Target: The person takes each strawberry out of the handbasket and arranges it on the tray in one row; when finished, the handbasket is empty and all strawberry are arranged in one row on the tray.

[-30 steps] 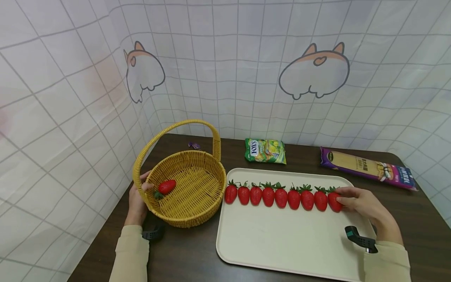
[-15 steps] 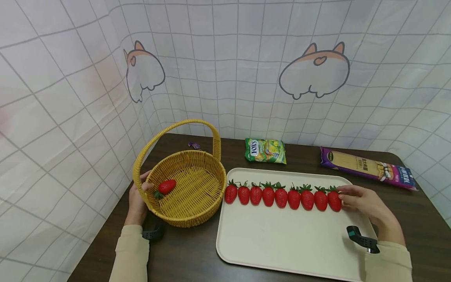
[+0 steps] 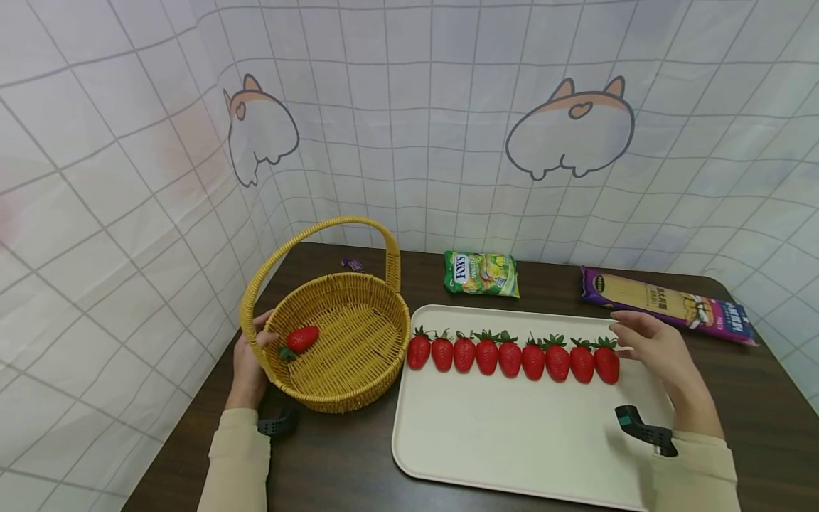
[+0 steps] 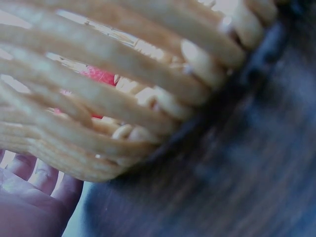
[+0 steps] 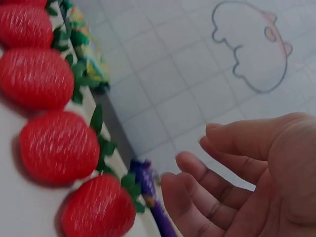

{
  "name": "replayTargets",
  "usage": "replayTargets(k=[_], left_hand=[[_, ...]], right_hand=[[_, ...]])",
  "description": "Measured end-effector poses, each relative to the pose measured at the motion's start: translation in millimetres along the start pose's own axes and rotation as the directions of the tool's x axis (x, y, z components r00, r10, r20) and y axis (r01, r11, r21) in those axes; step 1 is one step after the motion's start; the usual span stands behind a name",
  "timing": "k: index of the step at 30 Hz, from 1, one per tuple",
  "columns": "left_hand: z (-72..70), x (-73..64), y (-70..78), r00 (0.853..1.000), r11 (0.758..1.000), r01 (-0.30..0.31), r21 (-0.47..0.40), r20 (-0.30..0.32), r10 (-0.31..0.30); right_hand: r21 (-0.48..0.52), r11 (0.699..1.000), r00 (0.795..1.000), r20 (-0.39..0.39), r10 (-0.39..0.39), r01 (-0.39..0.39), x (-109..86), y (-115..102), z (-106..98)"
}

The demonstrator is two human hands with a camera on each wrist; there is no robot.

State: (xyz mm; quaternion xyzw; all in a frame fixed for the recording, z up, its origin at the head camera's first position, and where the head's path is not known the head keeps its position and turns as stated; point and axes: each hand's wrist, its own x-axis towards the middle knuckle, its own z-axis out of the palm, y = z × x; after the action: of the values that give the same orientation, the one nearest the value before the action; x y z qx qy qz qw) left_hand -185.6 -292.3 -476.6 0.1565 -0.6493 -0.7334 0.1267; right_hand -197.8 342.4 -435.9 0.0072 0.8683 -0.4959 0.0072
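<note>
My left hand (image 3: 247,364) grips the left rim of a yellow wicker basket (image 3: 348,402) with a tall handle. One strawberry (image 3: 303,339) lies inside at the left; red bits of it show through the weave in the left wrist view. On a cream tray (image 3: 512,441), several strawberries form one straight row along the far side, leaves pointing away from me. Just right of the row's last strawberry (image 3: 607,365), my right hand (image 3: 662,355) hovers over the tray's right end. Its fingers are loosely bent and hold nothing, as the right wrist view shows.
Behind the tray lie a green candy bag (image 3: 483,274) and, at right, a purple pasta packet (image 3: 668,306). A small purple wrapped piece (image 3: 352,264) sits behind the basket. A white checked curtain (image 3: 448,142) hangs along the table's back and left.
My right hand has let go of the rightmost strawberry and risen slightly away from it, towards the back. The left hand and basket stay put.
</note>
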Motion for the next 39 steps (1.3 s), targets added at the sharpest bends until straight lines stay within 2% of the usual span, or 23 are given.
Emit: replayTargets(k=[7, 12, 16, 21, 25, 31, 39], left_hand=[[0.5, 0.1, -0.3, 1.000, 1.000, 0.004, 0.014, -0.016, -0.003], [0.2, -1.2, 0.2, 1.000, 1.000, 0.008, 0.008, -0.021, -0.008], [0.0, -2.0, 0.6, 1.000, 1.000, 0.006, 0.010, -0.008, -0.006], [-0.4, -2.3, -0.4, 1.000, 1.000, -0.001, 0.015, -0.002, 0.001], [-1.0, -2.0, -1.2, 1.000, 1.000, -0.011, 0.008, 0.005, 0.011], [-2.0, 0.0, -2.6, 1.000, 1.000, -0.015, -0.006, -0.003, 0.015], [-1.1, -0.1, -1.4, 1.000, 1.000, -0.014, -0.016, -0.006, 0.014]], right_hand=[[0.072, 0.992, 0.994, -0.014, -0.107, 0.107, -2.9, -24.9, 7.6], [0.130, 0.976, 0.984, 0.012, -0.177, 0.174, -2.9, -45.8, 30.0], [0.158, 0.968, 0.975, 0.071, -0.211, 0.198, -2.4, -64.4, 58.4], [0.204, 0.962, 0.961, 0.167, -0.219, 0.184, 0.1, -87.1, 99.0], [0.200, 0.962, 0.947, 0.223, -0.232, 0.189, -1.1, -110.8, 134.6], [0.168, 0.948, 0.916, 0.258, -0.308, 0.271, -3.1, -145.7, 184.3], [0.181, 0.919, 0.878, 0.280, -0.389, 0.350, -4.6, -178.6, 239.2]])
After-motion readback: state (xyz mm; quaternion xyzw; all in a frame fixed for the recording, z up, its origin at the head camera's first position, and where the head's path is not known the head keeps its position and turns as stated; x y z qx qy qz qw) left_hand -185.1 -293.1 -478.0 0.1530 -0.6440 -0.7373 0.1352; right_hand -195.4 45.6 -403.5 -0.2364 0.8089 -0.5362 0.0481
